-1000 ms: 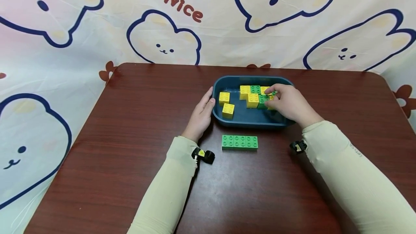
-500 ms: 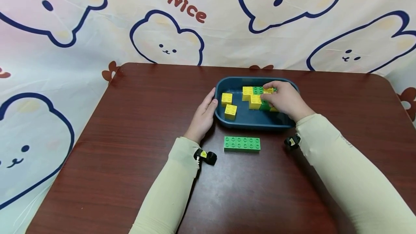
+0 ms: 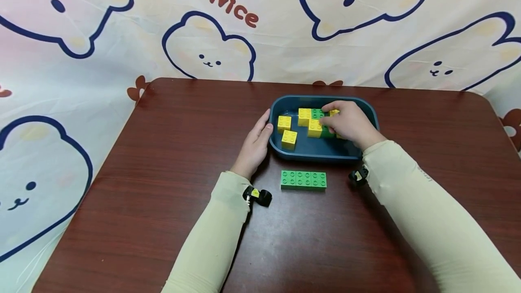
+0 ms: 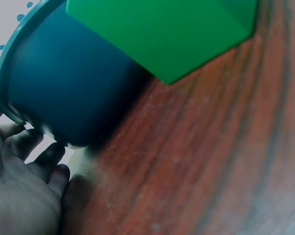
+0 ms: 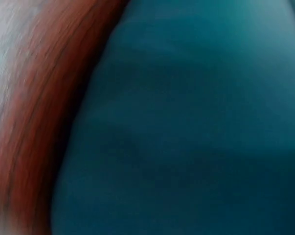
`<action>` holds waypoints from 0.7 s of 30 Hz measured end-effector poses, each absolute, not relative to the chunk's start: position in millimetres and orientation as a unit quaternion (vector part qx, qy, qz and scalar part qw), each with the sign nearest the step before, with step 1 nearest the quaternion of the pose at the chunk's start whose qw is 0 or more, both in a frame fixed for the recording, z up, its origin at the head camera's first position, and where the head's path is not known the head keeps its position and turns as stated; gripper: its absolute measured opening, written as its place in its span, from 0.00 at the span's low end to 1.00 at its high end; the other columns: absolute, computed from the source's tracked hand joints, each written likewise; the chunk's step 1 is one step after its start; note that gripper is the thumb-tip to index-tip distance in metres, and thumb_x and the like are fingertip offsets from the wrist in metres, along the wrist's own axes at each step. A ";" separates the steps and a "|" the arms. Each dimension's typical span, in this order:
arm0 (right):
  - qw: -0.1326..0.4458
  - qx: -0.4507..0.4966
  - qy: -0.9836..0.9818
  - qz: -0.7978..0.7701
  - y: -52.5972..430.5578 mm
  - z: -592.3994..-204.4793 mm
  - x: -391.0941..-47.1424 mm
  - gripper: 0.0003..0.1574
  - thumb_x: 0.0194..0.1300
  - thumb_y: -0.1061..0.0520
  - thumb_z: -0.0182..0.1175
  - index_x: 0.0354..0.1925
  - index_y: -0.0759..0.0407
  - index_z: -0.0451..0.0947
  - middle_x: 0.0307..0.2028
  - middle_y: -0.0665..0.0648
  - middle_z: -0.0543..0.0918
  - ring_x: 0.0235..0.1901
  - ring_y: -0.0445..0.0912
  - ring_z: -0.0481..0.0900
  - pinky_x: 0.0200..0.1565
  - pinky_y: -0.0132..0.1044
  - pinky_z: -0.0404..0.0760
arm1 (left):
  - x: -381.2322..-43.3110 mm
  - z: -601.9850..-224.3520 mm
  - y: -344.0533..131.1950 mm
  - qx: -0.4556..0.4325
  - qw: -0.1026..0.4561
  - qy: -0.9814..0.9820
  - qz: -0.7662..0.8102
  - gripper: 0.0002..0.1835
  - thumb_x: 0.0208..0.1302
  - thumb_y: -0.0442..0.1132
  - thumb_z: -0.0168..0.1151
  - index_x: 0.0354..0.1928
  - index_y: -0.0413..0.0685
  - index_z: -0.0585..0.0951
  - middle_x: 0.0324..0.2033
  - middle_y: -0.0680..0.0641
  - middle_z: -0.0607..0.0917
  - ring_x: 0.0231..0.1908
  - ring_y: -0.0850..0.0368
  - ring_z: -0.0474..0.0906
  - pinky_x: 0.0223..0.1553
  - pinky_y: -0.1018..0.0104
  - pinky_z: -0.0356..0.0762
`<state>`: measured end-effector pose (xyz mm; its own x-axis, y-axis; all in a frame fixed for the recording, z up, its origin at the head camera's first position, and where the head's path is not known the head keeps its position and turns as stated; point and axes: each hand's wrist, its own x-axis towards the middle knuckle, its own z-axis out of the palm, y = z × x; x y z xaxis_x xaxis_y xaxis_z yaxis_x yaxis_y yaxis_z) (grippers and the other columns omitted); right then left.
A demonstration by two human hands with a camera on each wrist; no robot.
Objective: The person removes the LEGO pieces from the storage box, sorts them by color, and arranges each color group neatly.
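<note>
In the head view, a dark blue tray holds several yellow and green toy building blocks. My left hand rests its fairly straight fingers along the tray's left wall. In the left wrist view, its fingertips touch the tray's outside. My right hand reaches into the tray from the right, thumb and index finger bent over a cluster of blocks. A green block and a yellow block show beside its fingertips. The hand covers other blocks, so whether it pinches one is hidden. The right wrist view shows only blurred tray and table.
Two loose yellow blocks, one farther back and one nearer, lie at the tray's left end. A row of green blocks lies on the brown table before the tray. A printed cloth hangs behind.
My right hand has moved left inside the tray over the cluster. In the last half second the cluster's blocks have shifted slightly left too. My left hand stays against the tray.
</note>
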<state>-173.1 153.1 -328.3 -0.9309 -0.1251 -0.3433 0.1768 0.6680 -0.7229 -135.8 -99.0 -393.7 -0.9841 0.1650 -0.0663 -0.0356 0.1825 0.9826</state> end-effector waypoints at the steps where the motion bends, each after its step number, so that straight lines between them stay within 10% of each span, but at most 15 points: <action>1: 0.187 0.015 0.893 -0.409 151.5 -328.7 -173.1 0.30 0.73 0.51 0.59 0.69 0.58 0.70 0.26 0.61 0.80 0.23 0.49 0.73 0.26 0.38 0.73 | -136.0 -394.1 -99.2 0.042 0.078 0.765 0.638 0.28 0.81 0.52 0.43 0.79 0.63 0.57 0.75 0.63 0.59 0.74 0.66 0.50 0.74 0.56 0.49; 21: 0.174 -0.022 0.922 -0.345 149.8 -325.4 -187.9 0.25 0.72 0.52 0.60 0.64 0.56 0.76 0.28 0.58 0.82 0.31 0.53 0.78 0.35 0.44 0.75 | -137.9 -395.8 -99.3 0.042 0.077 0.766 0.636 0.28 0.81 0.51 0.43 0.79 0.62 0.57 0.75 0.63 0.59 0.74 0.66 0.50 0.74 0.57 0.50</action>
<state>-187.9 149.8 -325.4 -0.9381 -0.1614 -0.3063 0.0792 0.7612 -0.6436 -137.9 -99.3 -395.8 -0.9847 0.1618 -0.0652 -0.0343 0.1867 0.9818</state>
